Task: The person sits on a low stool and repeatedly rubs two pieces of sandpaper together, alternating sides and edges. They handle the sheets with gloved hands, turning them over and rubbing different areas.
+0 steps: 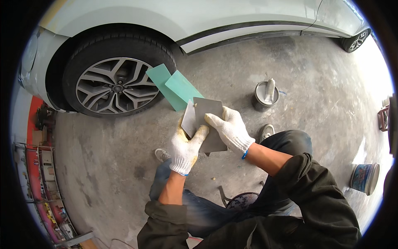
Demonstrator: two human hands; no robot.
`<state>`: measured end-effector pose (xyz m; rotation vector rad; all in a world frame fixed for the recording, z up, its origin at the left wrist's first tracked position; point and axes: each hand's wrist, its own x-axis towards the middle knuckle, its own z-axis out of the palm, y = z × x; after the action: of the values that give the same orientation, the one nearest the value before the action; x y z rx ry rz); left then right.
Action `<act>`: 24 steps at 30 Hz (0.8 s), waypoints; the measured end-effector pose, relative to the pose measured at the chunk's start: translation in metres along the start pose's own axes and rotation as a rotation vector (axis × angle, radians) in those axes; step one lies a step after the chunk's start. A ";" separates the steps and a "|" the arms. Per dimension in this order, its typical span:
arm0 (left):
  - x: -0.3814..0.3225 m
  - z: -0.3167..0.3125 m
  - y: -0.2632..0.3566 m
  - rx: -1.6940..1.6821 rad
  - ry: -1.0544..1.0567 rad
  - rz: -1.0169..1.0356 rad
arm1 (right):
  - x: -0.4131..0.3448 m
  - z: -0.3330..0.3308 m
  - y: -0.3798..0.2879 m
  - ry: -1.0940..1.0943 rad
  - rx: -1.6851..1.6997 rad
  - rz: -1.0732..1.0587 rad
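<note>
My left hand (186, 149), in a white knit glove with yellowish stains, grips a fan of thin flat plates from below, its thumb over their front. The foremost is a dark grey rectangular plate (209, 105) with a small pale lump near its top left corner. A lighter grey plate (189, 119) sticks out to its left. Two green plates, a nearer one (185, 85) and a farther one (161, 79), reach out behind towards the wheel. My right hand (233, 127), gloved too, pinches the dark grey plate's right edge. Its fingers behind the plate are hidden.
Ahead stands a pale car (217, 18), its wheel (119, 88) at the left. On the concrete floor (311, 93) sits a dark can (265, 106) with a tube (270, 90) on top. A bucket (362, 179) is at right, a rack (46, 174) at left, a stool (242, 200) below me.
</note>
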<state>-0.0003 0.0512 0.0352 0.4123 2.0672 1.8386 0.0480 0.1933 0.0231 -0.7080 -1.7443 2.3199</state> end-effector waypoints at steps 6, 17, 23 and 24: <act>-0.002 0.000 -0.001 0.042 -0.277 -0.011 | 0.003 -0.017 -0.004 0.044 0.013 -0.034; 0.004 -0.009 0.005 -0.161 -0.195 -0.110 | 0.029 -0.039 -0.034 0.499 -0.095 -0.415; 0.013 -0.005 -0.026 -0.557 0.019 -0.095 | 0.009 -0.020 0.003 0.357 -0.107 -0.294; 0.013 -0.006 -0.027 -0.491 0.020 -0.088 | -0.001 -0.015 0.004 0.332 -0.124 -0.275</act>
<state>-0.0147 0.0480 0.0081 0.1688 1.5363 2.2057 0.0562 0.2046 0.0169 -0.7668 -1.7176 1.8117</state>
